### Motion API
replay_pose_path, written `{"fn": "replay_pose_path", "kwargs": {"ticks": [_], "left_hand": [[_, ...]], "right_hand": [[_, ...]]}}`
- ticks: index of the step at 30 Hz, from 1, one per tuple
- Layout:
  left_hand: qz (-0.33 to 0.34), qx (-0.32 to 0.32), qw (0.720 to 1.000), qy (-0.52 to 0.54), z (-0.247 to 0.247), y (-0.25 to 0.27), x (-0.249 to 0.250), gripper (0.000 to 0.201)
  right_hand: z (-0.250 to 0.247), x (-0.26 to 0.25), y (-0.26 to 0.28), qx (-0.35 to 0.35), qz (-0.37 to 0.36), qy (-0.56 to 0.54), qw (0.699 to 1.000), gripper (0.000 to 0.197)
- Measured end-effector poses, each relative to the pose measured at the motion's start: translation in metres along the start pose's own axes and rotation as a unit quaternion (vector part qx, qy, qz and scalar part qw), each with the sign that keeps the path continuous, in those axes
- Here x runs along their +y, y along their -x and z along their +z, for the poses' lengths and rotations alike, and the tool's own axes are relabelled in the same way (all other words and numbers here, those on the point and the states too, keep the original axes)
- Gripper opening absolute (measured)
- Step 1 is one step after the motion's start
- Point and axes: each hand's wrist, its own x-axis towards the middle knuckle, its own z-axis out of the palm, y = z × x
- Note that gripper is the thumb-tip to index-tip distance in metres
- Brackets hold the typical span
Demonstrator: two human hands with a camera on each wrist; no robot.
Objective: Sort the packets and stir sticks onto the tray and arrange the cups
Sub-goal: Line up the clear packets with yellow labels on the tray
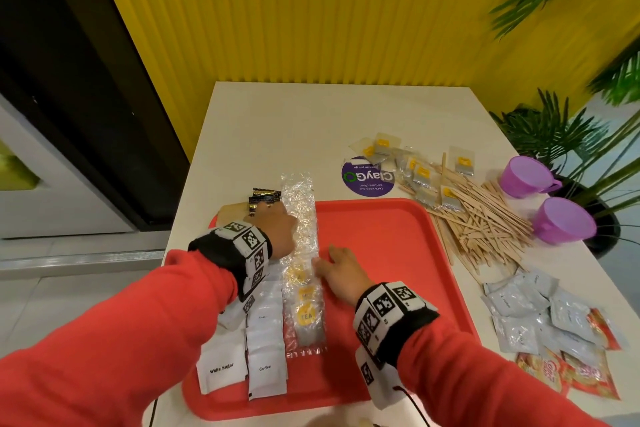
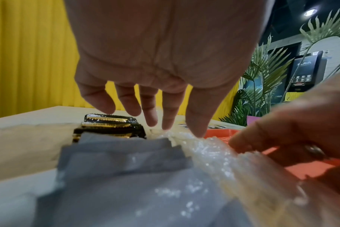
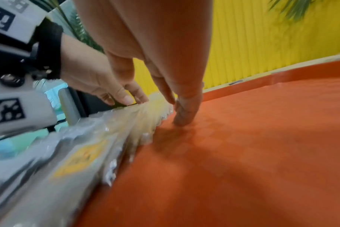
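Observation:
A red tray (image 1: 381, 246) lies on the white table. On its left part run a row of clear tea packets (image 1: 303, 270), white coffee packets (image 1: 266, 350), a white sugar packet (image 1: 221, 371) and black-gold packets (image 1: 265, 199). My left hand (image 1: 277, 229) is open, its straight fingers touching the left edge of the tea row (image 2: 204, 147). My right hand (image 1: 341, 270) is open too, fingertips pressing the row's right edge (image 3: 161, 110) on the tray (image 3: 243, 138). Stir sticks (image 1: 485, 222), more tea packets (image 1: 415, 170) and two purple cups (image 1: 526, 175) lie right of the tray.
Grey and red-orange sachets (image 1: 554, 329) are heaped at the table's right front. A purple round sticker (image 1: 367, 177) sits beyond the tray. Yellow ribbed wall (image 1: 294, 10) behind; palm plant (image 1: 588, 135) at the right edge.

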Motion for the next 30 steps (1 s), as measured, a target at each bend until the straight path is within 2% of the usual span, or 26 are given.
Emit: {"fn": "replay_pose_path", "kwargs": {"ticks": [1,2,4,6,8,11,12,16,19,22,23,25,27,30], "left_hand": [[0.0,0.009,1.0,0.017,0.001,0.0,0.0,0.033],[0.003,0.024,0.999,0.046,0.003,-0.001,-0.001,0.032],[0.009,0.058,0.99,0.126,0.005,0.001,-0.003,0.03],[0.015,0.057,0.966,0.251,0.008,0.009,-0.005,0.037],[0.02,0.015,0.916,0.399,0.012,0.022,-0.002,0.05],[-0.029,-0.018,0.783,0.622,0.026,0.036,0.003,0.063],[-0.046,-0.012,0.753,0.656,0.031,0.037,0.003,0.067],[-0.052,0.013,0.697,0.715,0.038,0.034,0.005,0.078],[-0.054,0.035,0.687,0.724,0.036,0.036,0.0,0.096],[-0.051,0.037,0.685,0.726,0.036,0.035,-0.002,0.105],[-0.045,0.034,0.682,0.729,0.035,0.036,0.0,0.102],[-0.035,0.033,0.675,0.736,0.034,0.037,0.004,0.081],[-0.036,0.042,0.669,0.741,0.033,0.033,0.004,0.063],[-0.069,0.068,0.668,0.737,0.028,0.029,0.0,0.057]], "right_hand": [[-0.003,0.0,-0.002,-0.009,0.008,-0.054,0.998,0.025],[-0.005,-0.001,-0.002,-0.015,0.022,-0.118,0.993,0.038],[-0.006,0.002,-0.003,-0.019,0.081,-0.26,0.962,0.064],[-0.003,0.006,-0.005,-0.035,0.109,-0.326,0.938,0.081],[-0.002,0.006,-0.003,-0.055,0.108,-0.356,0.927,0.079],[0.0,0.002,0.006,-0.108,0.083,-0.384,0.913,0.065],[0.0,0.0,0.01,-0.127,0.069,-0.401,0.905,0.062],[0.003,0.003,0.011,-0.144,0.057,-0.415,0.896,0.062],[0.005,0.008,0.005,-0.132,0.063,-0.404,0.903,0.063],[0.007,0.011,0.002,-0.145,0.06,-0.398,0.904,0.064],[0.008,0.01,0.003,-0.15,0.055,-0.391,0.906,0.062],[0.009,0.008,0.002,-0.148,0.053,-0.386,0.909,0.061],[0.008,0.009,-0.004,-0.134,0.051,-0.387,0.911,0.068],[0.003,0.006,-0.015,-0.082,0.078,-0.377,0.919,0.076]]}}
